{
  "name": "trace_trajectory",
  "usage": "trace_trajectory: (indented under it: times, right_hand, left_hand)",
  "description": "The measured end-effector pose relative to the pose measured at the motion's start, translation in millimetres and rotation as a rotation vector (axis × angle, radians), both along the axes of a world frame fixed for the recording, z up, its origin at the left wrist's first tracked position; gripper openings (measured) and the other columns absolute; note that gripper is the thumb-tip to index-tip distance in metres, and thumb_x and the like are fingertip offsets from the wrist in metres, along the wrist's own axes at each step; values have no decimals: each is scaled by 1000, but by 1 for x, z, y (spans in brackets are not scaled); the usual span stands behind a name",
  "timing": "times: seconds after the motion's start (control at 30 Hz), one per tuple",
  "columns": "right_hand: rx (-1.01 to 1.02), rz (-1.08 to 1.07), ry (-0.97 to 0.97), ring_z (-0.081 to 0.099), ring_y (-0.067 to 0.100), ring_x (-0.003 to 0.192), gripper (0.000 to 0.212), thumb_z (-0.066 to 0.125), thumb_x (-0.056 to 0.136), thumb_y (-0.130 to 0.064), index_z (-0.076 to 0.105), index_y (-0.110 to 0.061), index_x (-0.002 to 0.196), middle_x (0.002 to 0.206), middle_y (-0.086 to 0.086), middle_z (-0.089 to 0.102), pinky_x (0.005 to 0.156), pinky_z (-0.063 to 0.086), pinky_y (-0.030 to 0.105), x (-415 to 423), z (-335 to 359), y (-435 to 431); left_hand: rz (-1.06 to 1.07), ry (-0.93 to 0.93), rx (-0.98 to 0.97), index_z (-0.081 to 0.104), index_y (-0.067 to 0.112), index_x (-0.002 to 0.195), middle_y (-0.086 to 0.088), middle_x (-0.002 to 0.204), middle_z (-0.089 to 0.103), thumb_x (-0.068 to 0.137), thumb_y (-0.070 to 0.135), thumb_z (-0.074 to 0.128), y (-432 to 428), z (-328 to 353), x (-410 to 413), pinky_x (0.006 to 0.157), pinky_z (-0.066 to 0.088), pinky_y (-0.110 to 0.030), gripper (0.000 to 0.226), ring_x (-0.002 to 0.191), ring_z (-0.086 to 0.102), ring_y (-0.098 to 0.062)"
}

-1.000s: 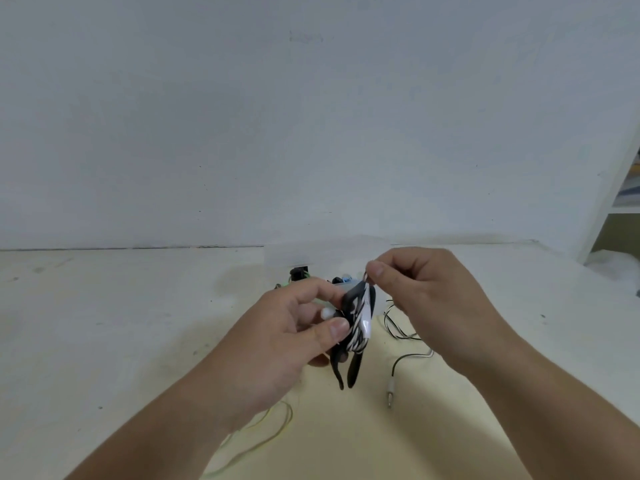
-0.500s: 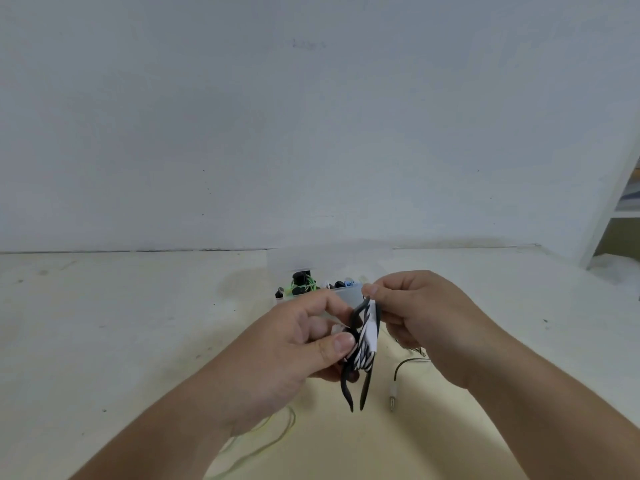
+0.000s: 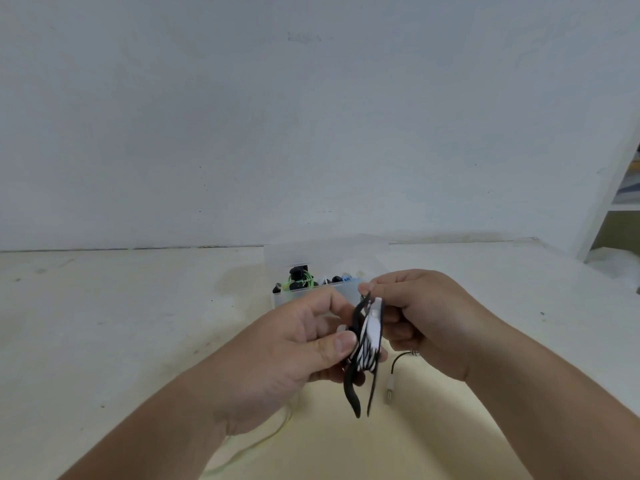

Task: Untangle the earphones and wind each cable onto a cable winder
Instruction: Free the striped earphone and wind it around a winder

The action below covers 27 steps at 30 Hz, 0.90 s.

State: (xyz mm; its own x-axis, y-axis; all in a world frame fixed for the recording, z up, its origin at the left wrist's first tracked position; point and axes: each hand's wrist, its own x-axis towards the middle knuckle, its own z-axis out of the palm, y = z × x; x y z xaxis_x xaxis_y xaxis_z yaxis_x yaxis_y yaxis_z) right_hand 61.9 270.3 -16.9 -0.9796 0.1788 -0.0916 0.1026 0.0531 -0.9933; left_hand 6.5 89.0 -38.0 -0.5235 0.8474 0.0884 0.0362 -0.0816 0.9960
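My left hand (image 3: pixel 304 344) grips a black cable winder (image 3: pixel 353 389) with white-and-black earphone cable (image 3: pixel 367 348) wound round its middle; its two black tails hang down. My right hand (image 3: pixel 419 317) pinches the cable at the winder's top edge, fingers curled. The loose end of that cable runs under my right hand to a jack plug (image 3: pixel 390 393) lying on the table. A pale green earphone cable (image 3: pixel 263 441) lies on the table below my left wrist.
A clear plastic box (image 3: pixel 311 258) stands behind my hands, holding wound earphones in green, black and blue. The pale table (image 3: pixel 104 323) meets a white wall at the back. A white shelf unit (image 3: pixel 616 188) stands at the far right.
Both hands have come closer to me and lower. My right hand has moved down to the winder's top, and less loose cable lies on the table.
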Motion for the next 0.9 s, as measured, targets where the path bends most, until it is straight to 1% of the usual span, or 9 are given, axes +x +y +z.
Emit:
trace_trajectory:
  times: [0.07, 0.17, 0.3, 0.43, 0.57, 0.63, 0.73, 0.83, 0.9]
  right_hand:
    - [31, 19, -7, 13, 21, 58, 47, 56, 92, -8, 53, -18, 46, 57, 4, 27, 58, 10, 36, -1, -3, -3]
    - [106, 19, -34, 17, 15, 49, 40, 51, 88, -4, 54, -18, 51, 53, 2, 30, 50, 12, 27, -1, -6, -4]
    - [195, 82, -74, 22, 13, 48, 38, 50, 101, -21, 61, -12, 66, 58, 1, 32, 46, 16, 23, -4, -11, 1]
    - [210, 243, -17, 24, 13, 49, 36, 44, 105, -27, 63, -9, 81, 60, 1, 33, 47, 19, 23, -2, -13, -4]
    - [196, 334, 49, 27, 16, 55, 35, 43, 105, -24, 64, -8, 82, 65, 7, 37, 52, 19, 27, 1, -12, -7]
    - [220, 371, 77, 31, 20, 59, 34, 45, 105, -22, 67, -8, 84, 70, 11, 40, 54, 23, 30, 4, -11, -7]
    - [260, 430, 91, 35, 24, 61, 31, 53, 96, -31, 74, -11, 86, 67, 11, 43, 55, 29, 28, 6, -8, -7]
    - [331, 474, 120, 35, 26, 61, 30, 59, 90, -36, 76, -13, 83, 62, 11, 42, 56, 30, 32, 8, -4, -6]
    - [324, 476, 181, 36, 23, 58, 25, 62, 90, -34, 77, -16, 79, 59, 11, 41, 56, 30, 31, 10, 0, -6]
  left_hand:
    - [1, 6, 18, 57, 7, 102, -14, 99, 72, 90, 15, 58, 1, 1, 2, 82, 54, -30, 15, 97, 66, -26]
    - [146, 49, 41, 61, 8, 103, -16, 99, 73, 95, 11, 60, 5, 0, 5, 81, 54, -29, 9, 90, 67, -23]
    - [353, 67, 128, 64, 9, 102, -16, 98, 71, 97, 8, 55, 7, 0, -1, 81, 56, -35, 11, 89, 68, -30]
    - [391, 6, 214, 61, 4, 102, -20, 92, 67, 86, 18, 60, 2, 5, -5, 75, 58, -36, 21, 77, 67, -33]
    - [418, 2, 184, 60, 7, 106, -19, 101, 74, 83, 27, 59, 0, 8, -7, 91, 50, -52, 30, 83, 68, -37]
    - [471, -65, 208, 61, 9, 104, -16, 102, 75, 86, 24, 58, -1, 8, -11, 92, 50, -48, 25, 83, 69, -28]
    - [530, -146, 263, 62, 9, 101, -17, 95, 71, 96, 14, 55, -2, 10, -15, 80, 57, -40, 10, 76, 68, -23]
    - [603, -132, 243, 62, 12, 95, -18, 94, 71, 99, 10, 54, -3, 7, -18, 69, 58, -34, 9, 74, 68, -22]
    - [644, -63, 196, 62, 11, 94, -22, 94, 70, 99, 9, 54, -3, 5, -20, 69, 59, -35, 9, 76, 69, -26]
